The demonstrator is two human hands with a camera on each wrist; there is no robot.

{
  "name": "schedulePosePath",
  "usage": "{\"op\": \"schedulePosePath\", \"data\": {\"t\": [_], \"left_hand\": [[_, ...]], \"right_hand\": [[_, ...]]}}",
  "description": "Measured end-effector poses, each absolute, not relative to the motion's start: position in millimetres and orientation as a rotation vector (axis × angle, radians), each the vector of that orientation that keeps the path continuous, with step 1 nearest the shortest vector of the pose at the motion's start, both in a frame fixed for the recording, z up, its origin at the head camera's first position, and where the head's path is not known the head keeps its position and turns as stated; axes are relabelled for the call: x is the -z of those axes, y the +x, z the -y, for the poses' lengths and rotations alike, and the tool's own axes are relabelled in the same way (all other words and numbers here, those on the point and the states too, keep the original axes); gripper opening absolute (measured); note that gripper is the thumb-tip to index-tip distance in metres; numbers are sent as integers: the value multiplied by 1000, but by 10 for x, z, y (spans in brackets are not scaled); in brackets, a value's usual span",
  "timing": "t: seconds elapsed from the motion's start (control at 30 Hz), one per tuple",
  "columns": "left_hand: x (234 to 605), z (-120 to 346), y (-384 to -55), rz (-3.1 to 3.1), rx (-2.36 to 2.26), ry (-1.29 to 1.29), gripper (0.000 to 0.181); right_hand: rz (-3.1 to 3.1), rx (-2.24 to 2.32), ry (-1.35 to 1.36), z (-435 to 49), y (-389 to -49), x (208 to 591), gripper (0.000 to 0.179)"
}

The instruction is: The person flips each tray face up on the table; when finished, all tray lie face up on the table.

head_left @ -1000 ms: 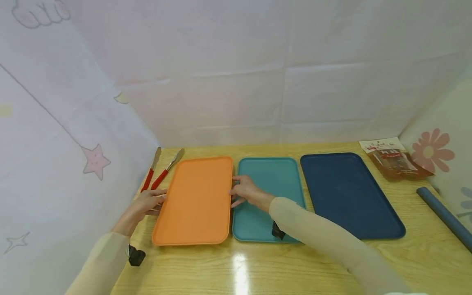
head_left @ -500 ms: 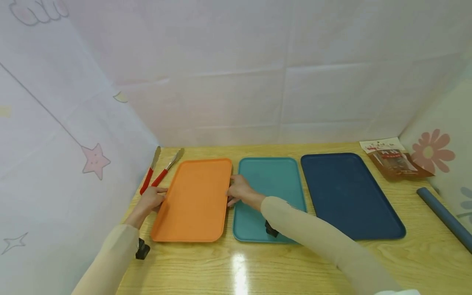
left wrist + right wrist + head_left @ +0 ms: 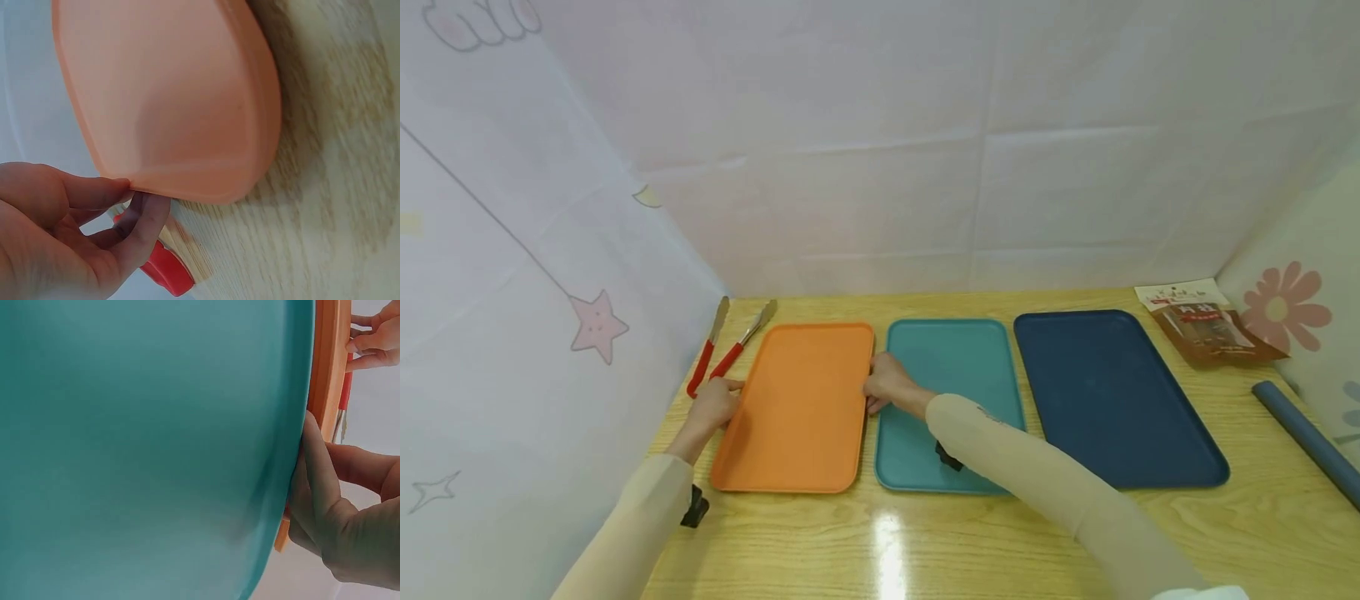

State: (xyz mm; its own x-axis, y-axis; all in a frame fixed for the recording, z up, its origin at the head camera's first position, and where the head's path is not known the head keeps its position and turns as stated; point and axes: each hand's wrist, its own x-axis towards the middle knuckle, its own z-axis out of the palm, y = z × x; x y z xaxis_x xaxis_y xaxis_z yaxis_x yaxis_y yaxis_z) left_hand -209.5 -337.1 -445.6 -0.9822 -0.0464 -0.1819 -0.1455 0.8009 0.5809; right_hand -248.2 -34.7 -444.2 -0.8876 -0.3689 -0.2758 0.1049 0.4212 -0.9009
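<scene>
An orange tray [image 3: 801, 408] lies on the left part of the table, its long sides running away from me. At its left rim my left hand [image 3: 713, 404] pinches the edge; the left wrist view shows the thumb on the rim and fingers bent beneath it. On the opposite side my right hand [image 3: 891, 383] holds the right rim, its fingers in the narrow gap beside a teal tray [image 3: 955, 358]. The right wrist view has the right-hand fingers [image 3: 319, 469] close against the teal tray's edge. Part of the right-hand grip is hidden.
Red-handled tongs [image 3: 737, 350] and another red-handled utensil [image 3: 707, 350] lie behind the left hand. Right of the teal tray is a navy tray [image 3: 1112, 392]. A brown food packet [image 3: 1210, 325] and a grey-blue rod [image 3: 1307, 442] lie far right. A pale cloth wall [image 3: 865, 208] stands behind.
The orange tray's near edge has shifted slightly away from me and the tray looks flatter. Both hands moved slightly with it; the left wrist came inward. Other trays stayed put.
</scene>
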Motion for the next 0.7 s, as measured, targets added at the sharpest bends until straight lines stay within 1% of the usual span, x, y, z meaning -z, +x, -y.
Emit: {"op": "schedulePosePath", "data": {"t": [0.1,0.13,0.2,0.53,0.6,0.7], "left_hand": [[4463,3357,-2086,-2839,-894,-162,41],[4466,3352,-2081,-2845,-881,-167,41],[4465,3337,-2068,-2853,-862,-179,41],[4456,3308,-2109,-2922,-739,-175,43],[4426,3290,-2140,-2925,-682,-148,37],[4350,3211,-2177,-2915,-559,-125,19]], "right_hand": [[-2336,1341,-267,365,-2502,4454,10],[-2361,1301,-277,372,-2508,4457,8],[-2403,1244,-301,388,-2516,4466,10],[-2519,1081,-418,433,-2590,4441,34],[-2489,1080,-422,413,-2616,4410,34],[-2424,1122,-409,338,-2639,4343,27]]}}
